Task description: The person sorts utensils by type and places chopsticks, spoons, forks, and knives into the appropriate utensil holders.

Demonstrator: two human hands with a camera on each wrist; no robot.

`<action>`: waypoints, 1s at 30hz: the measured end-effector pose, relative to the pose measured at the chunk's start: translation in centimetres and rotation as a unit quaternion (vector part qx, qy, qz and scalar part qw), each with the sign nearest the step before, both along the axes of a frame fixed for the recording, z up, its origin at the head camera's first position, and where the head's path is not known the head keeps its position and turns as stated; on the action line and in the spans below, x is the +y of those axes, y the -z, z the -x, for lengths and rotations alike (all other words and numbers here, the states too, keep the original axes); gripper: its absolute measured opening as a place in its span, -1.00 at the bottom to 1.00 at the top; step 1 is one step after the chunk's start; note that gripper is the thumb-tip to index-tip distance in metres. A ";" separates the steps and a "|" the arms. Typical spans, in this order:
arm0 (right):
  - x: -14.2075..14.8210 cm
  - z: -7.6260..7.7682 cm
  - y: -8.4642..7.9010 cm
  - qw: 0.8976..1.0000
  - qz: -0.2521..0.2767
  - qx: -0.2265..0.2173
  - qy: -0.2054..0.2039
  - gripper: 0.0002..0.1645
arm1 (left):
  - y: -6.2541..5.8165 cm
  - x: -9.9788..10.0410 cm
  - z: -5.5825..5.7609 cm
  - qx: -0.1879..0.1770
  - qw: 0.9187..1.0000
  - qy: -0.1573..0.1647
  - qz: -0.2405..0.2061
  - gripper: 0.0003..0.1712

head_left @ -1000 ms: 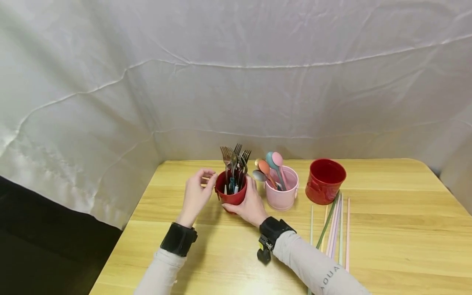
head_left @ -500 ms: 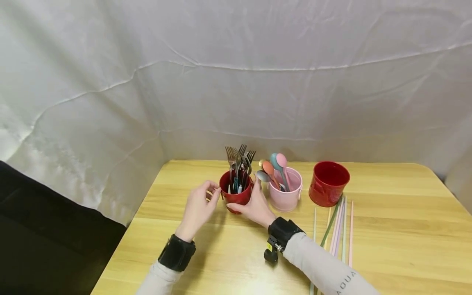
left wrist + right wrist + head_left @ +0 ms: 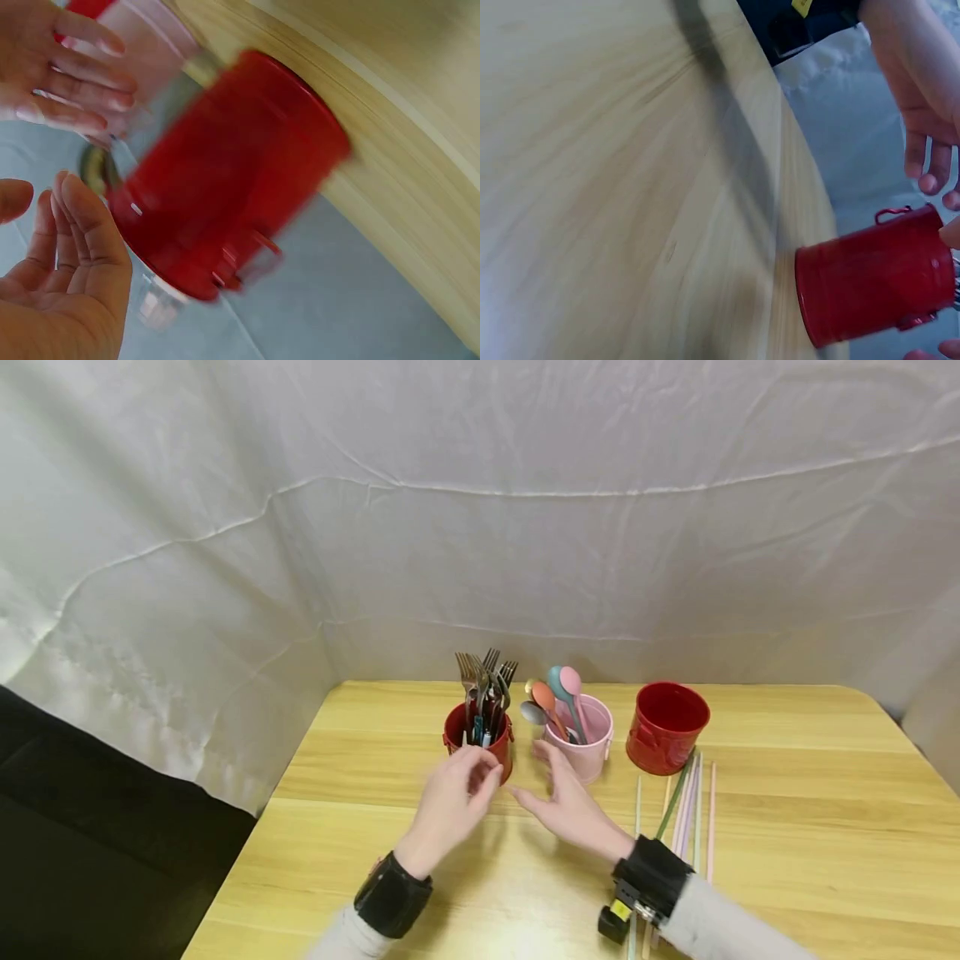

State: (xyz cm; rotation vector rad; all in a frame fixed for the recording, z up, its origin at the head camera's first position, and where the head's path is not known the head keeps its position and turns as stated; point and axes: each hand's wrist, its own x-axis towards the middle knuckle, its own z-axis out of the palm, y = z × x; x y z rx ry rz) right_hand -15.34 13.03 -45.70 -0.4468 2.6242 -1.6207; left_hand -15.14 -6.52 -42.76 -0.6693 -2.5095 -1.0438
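Note:
A red bucket [image 3: 507, 762] stands upright on the wooden table, with several metal forks [image 3: 483, 685] in it, tines up. My left hand [image 3: 452, 806], fingers loosely bent, hovers in front of it and holds nothing. To its right, my right hand [image 3: 570, 802] has thumb and fingers spread, apart from the bucket and with nothing in its grasp. The left wrist view shows a gap between the left hand [image 3: 71, 277] and the blurred red bucket [image 3: 232, 172]. Beside it is a pink bucket [image 3: 588, 764] of spoons [image 3: 555, 693], partly behind the right hand.
A second red bucket [image 3: 663, 739] stands farther right. In front of it lie several pastel chopsticks or thin sticks [image 3: 686, 810], partly under the right forearm. Behind the table's back edge hangs a grey cloth [image 3: 525, 560]. A black area [image 3: 105, 827] lies off the left edge.
My right hand has let go of the fork bucket and drawn back toward the front right. The left hand has moved right and nearer me, in front of the bucket.

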 end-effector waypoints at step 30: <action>21.8 -4.5 0.4 0.968 -0.202 0.009 0.147 -0.83 | -2.2 20.2 3.3 -0.023 0.998 0.065 -0.005 -0.22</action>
